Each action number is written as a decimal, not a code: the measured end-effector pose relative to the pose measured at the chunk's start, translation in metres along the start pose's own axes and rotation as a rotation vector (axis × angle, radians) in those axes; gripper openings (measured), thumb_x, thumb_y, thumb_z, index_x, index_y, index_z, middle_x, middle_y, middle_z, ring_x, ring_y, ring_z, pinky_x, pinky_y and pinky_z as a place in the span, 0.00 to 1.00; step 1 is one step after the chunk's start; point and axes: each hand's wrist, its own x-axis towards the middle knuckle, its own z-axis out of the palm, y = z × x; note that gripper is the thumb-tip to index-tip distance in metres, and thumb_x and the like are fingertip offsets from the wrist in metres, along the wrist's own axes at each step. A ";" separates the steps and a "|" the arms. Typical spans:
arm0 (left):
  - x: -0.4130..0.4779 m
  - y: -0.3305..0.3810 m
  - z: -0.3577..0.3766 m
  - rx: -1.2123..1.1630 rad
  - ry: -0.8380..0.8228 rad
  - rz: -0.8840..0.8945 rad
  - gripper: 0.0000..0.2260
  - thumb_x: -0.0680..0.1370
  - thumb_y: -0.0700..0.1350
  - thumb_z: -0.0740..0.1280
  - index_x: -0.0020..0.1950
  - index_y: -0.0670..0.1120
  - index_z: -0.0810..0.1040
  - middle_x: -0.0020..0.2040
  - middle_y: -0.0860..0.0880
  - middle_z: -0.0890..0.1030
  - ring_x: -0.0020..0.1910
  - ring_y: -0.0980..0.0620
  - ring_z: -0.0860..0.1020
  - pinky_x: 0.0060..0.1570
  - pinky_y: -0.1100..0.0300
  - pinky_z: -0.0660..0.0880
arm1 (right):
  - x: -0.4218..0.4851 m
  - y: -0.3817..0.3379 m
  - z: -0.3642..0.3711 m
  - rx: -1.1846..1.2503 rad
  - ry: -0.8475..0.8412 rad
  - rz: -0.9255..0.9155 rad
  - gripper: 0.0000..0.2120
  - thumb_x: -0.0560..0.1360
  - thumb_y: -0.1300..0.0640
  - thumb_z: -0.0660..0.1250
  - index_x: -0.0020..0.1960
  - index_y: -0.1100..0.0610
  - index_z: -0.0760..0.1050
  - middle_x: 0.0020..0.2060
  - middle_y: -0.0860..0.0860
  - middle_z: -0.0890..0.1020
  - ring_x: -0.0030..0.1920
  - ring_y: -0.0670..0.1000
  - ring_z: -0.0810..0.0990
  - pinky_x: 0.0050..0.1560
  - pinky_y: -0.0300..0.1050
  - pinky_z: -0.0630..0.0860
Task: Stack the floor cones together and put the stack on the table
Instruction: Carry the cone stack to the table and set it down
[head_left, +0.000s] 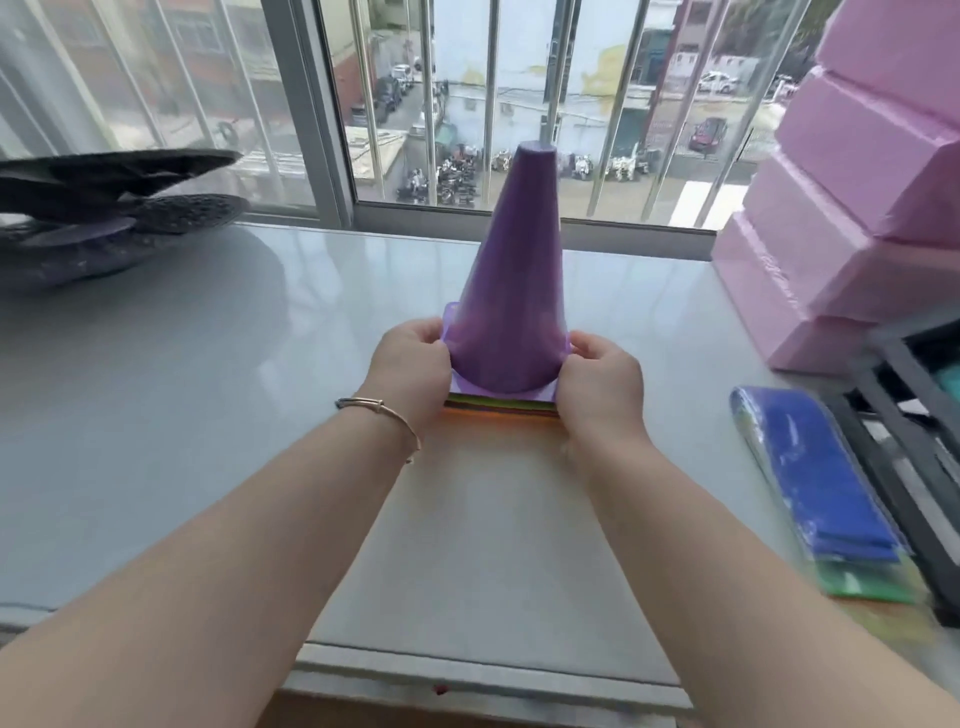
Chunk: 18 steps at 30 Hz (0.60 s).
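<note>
A stack of cones stands upright in the middle of the pale grey table. The top cone is purple; beneath its square base show the green, dark and orange edges of several nested bases. My left hand grips the left side of the stacked bases, and my right hand grips the right side. The bottom base rests on, or sits just above, the tabletop; I cannot tell which. A thin bracelet circles my left wrist.
Pink foam blocks are piled at the right by the window. A blue and green packet of flat bands lies at the right, beside a dark rack. Dark disc-shaped pads sit at the far left. Barred window behind.
</note>
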 end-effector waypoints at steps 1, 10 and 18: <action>0.008 0.001 0.000 0.037 -0.004 -0.008 0.16 0.67 0.36 0.58 0.41 0.49 0.84 0.50 0.38 0.85 0.50 0.41 0.83 0.57 0.41 0.78 | 0.007 0.000 0.003 -0.001 -0.013 0.001 0.16 0.65 0.65 0.57 0.37 0.50 0.81 0.36 0.46 0.83 0.41 0.54 0.80 0.43 0.47 0.78; 0.067 0.000 0.005 0.149 0.001 -0.035 0.16 0.68 0.34 0.58 0.43 0.46 0.83 0.46 0.40 0.86 0.39 0.46 0.80 0.53 0.42 0.79 | 0.055 -0.009 0.023 -0.104 -0.073 -0.043 0.25 0.53 0.64 0.51 0.46 0.64 0.76 0.32 0.51 0.74 0.35 0.51 0.68 0.36 0.45 0.65; 0.121 0.006 0.015 0.212 -0.029 -0.023 0.19 0.61 0.38 0.54 0.43 0.42 0.82 0.37 0.44 0.80 0.37 0.48 0.76 0.42 0.52 0.75 | 0.092 -0.012 0.037 -0.135 -0.030 -0.039 0.25 0.55 0.64 0.52 0.47 0.63 0.78 0.38 0.60 0.83 0.36 0.52 0.70 0.36 0.45 0.68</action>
